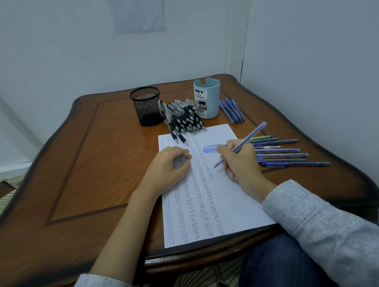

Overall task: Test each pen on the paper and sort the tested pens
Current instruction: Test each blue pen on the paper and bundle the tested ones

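The wooden table point(99, 168) carries the paper point(233, 206), which is filled with columns of "test". The left hand point(168, 165) rests on the sheet with fingers loosely curled and holds nothing; pressing down there should stop the sheet sliding. The right hand point(242, 163) grips a blue pen point(251, 134), tip at the paper. 1 light, even stroke would probably show the ink best. The cap point(211, 148) lies just beyond.

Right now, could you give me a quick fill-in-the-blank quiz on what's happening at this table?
The right hand holds a ___ pen.
The left hand rests on the ___.
The word written over and over in columns there is ___.
Missing words: blue; paper; test.
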The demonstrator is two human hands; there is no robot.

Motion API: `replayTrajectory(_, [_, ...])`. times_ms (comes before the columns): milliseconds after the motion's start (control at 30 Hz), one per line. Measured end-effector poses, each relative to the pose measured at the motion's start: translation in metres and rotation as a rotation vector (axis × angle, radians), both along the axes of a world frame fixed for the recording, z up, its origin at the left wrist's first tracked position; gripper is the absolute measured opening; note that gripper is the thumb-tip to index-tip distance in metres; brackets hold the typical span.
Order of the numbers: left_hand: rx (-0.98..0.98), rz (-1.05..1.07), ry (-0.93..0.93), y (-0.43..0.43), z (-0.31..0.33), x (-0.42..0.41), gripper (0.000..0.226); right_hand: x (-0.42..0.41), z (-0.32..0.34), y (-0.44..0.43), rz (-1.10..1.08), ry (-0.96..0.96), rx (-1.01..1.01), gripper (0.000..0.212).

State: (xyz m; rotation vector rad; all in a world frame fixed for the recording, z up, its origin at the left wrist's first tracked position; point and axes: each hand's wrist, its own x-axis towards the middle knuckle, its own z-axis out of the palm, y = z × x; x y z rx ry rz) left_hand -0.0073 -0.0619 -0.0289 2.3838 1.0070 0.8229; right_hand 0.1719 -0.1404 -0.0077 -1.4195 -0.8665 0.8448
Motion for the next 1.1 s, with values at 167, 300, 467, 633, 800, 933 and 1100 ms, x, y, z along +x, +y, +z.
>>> replayTrajectory(167, [0.024,-0.010,0.011,-0.002,0.001,0.000,0.015,0.022,0.033,0.003,-0.029,0.211,-0.084,0.035])
replayTrajectory(300, [0.068,-0.014,0.064,-0.006,0.004,0.001,0.015,0.054,0.049,0.011,-0.018,0.261,-0.057,0.024])
replayTrajectory(467, [0.067,0.064,0.255,-0.010,0.021,0.014,0.011,0.071,0.045,0.019,0.097,0.125,-0.160,0.019])
replayTrajectory(633, [0.101,0.091,0.352,-0.003,0.037,0.041,0.029,0.076,0.043,0.018,0.072,-0.061,-0.091,0.019])
replayTrajectory(800, [0.072,0.015,0.333,0.006,0.028,0.063,0.036,0.077,0.042,0.018,0.068,-0.084,-0.098,0.016])
replayTrajectory(933, [0.082,0.051,0.203,0.007,0.020,0.065,0.024,0.077,0.042,0.018,0.097,0.003,-0.104,0.015])
replayTrajectory(1100, [-0.083,0.120,-0.178,0.000,0.012,0.060,0.008,0.072,0.041,0.022,0.154,-0.023,-0.121,0.019])
